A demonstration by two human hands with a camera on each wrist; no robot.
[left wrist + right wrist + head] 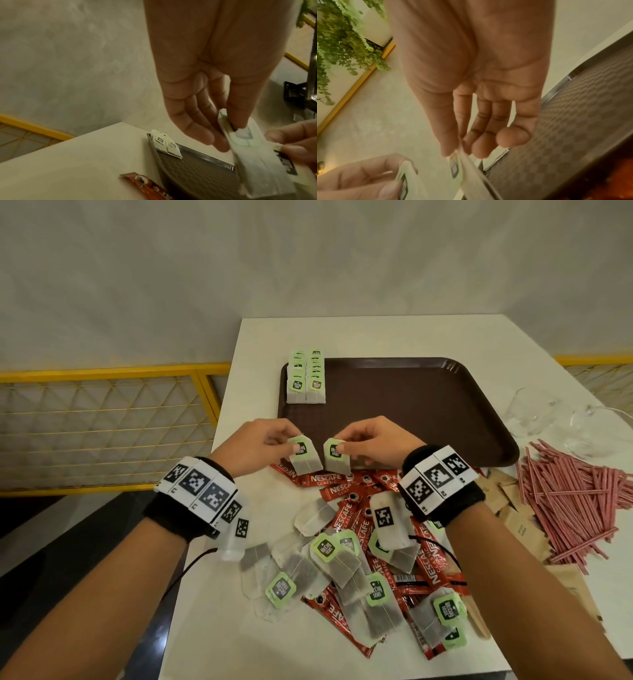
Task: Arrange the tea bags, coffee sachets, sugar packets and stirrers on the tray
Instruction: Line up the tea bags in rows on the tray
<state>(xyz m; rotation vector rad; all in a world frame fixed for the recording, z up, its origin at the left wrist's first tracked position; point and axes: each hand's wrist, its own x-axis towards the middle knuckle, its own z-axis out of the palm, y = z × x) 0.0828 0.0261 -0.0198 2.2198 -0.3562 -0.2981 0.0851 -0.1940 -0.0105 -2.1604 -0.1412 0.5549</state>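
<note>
My left hand point(274, 441) pinches a tea bag point(305, 457) by its green tag, and my right hand point(356, 445) pinches a second tea bag point(337, 458) the same way. Both bags hang side by side over the near left edge of the brown tray point(411, 405). In the left wrist view the left hand point(228, 128) holds its tea bag point(257, 155) above the tray point(197, 171). Two rows of tea bags point(306, 378) lie in the tray's far left corner. Loose tea bags point(329, 563) and red coffee sachets point(346, 491) are piled on the table below my wrists.
Pink stirrers point(568, 498) lie in a heap at the right, beside brown sugar packets point(520, 525). Two clear glass cups point(534, 412) stand past the tray's right edge. The white table point(212, 594) ends at my left beside a yellow railing point(102, 374).
</note>
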